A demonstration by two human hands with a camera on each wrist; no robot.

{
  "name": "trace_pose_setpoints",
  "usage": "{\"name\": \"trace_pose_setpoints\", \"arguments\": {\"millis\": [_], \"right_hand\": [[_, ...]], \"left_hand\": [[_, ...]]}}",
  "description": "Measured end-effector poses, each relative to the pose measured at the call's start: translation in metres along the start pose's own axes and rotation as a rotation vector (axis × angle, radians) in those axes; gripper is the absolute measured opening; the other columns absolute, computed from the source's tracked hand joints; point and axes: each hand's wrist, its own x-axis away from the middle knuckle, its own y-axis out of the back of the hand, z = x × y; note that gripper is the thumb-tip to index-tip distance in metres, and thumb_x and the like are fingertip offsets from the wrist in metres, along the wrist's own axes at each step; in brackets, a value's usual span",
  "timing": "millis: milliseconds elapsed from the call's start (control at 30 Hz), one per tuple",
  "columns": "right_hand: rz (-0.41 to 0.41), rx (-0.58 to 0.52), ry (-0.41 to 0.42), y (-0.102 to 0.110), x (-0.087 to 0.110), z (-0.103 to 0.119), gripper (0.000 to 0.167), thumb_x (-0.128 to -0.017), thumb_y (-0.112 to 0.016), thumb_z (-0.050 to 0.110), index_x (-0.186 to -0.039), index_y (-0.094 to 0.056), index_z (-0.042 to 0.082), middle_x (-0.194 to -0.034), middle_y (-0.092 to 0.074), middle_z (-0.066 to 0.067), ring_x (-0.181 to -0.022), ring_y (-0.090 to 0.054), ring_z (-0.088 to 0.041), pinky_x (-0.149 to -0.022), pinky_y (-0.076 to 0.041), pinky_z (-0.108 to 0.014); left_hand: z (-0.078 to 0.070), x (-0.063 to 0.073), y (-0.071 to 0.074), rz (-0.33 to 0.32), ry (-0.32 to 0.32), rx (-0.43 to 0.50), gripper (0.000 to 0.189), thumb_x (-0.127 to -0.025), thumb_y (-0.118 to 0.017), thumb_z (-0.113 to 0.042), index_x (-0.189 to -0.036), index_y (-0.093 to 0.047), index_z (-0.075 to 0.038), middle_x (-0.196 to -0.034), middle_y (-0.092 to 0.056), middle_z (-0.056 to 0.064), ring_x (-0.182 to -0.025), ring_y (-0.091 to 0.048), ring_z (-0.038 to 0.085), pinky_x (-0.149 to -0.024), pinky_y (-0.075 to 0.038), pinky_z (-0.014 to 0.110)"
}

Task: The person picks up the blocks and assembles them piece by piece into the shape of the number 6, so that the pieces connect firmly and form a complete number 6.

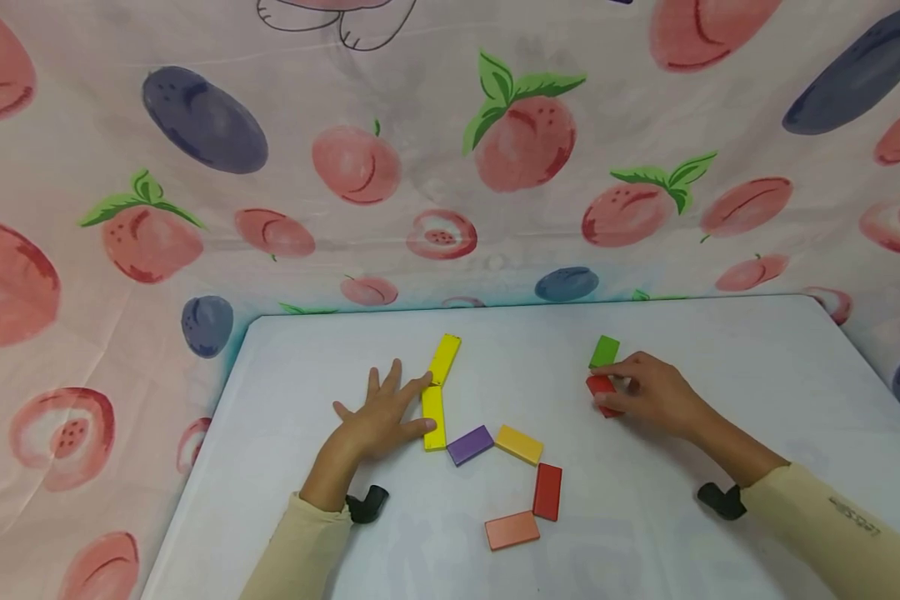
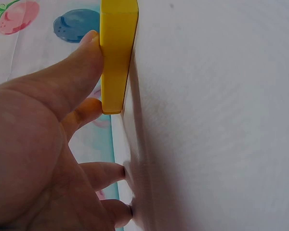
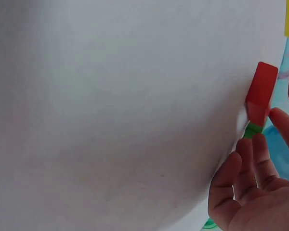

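Note:
My left hand (image 1: 381, 421) has its fingers spread beside two yellow blocks (image 1: 435, 421) standing end to end. Its thumb rests against the nearer one, and the index fingertip lies where the two meet; in the left wrist view a yellow block (image 2: 118, 57) shows against the thumb. At the right, my right hand (image 1: 656, 392) is over a red block (image 1: 598, 385), index fingertip at its far end. The right wrist view shows the thumb apart from this red block (image 3: 262, 91) and the other fingers bent near a green block (image 1: 605, 352) just beyond it.
From the nearer yellow block, a curved row runs through a purple block (image 1: 470, 446), an orange-yellow block (image 1: 519, 444), another red block (image 1: 548, 492) and a salmon block (image 1: 512, 531). The white table (image 1: 630, 550) ends at a fruit-printed cloth (image 1: 420, 108).

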Motion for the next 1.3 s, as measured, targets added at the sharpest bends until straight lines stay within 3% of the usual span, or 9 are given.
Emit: {"name": "trace_pose_setpoints", "arguments": {"millis": [200,500,933,1300], "right_hand": [[0.031,0.017,0.027,-0.002,-0.002,-0.008,0.045,-0.088,-0.080,0.024,-0.130,-0.070,0.011,-0.099,-0.063,-0.006,-0.087,-0.055,-0.019,-0.066,-0.049,-0.026],[0.037,-0.011,0.024,-0.001,-0.006,-0.002,0.046,-0.087,-0.082,0.024,-0.127,-0.068,0.008,-0.105,-0.066,-0.009,-0.091,-0.058,-0.022,-0.070,-0.051,-0.030],[0.012,-0.075,-0.014,-0.007,0.003,0.008,0.045,-0.088,-0.081,0.022,-0.128,-0.064,0.016,-0.106,-0.070,-0.012,-0.087,-0.065,-0.020,-0.072,-0.055,-0.032],[0.113,-0.320,-0.141,-0.018,0.014,0.028,0.041,-0.094,-0.073,0.019,-0.134,-0.063,0.021,-0.118,-0.066,-0.013,-0.099,-0.065,-0.025,-0.076,-0.060,-0.031]], "left_hand": [[-0.002,0.000,0.001,-0.001,0.001,-0.001,0.073,-0.095,-0.068,-0.049,-0.159,-0.033,-0.040,-0.174,0.000,0.011,-0.157,0.012,0.045,-0.099,0.010,0.091],[-0.001,0.000,0.002,-0.002,-0.003,-0.011,0.073,-0.095,-0.067,-0.049,-0.159,-0.032,-0.040,-0.174,0.000,0.011,-0.157,0.011,0.046,-0.098,0.010,0.092],[0.000,0.000,0.001,0.002,-0.002,-0.010,0.074,-0.096,-0.067,-0.049,-0.160,-0.032,-0.040,-0.174,0.001,0.011,-0.157,0.012,0.045,-0.098,0.010,0.092],[-0.002,0.000,0.001,0.006,0.002,-0.008,0.074,-0.095,-0.067,-0.049,-0.160,-0.032,-0.040,-0.174,0.001,0.011,-0.157,0.012,0.045,-0.099,0.010,0.091]]}}
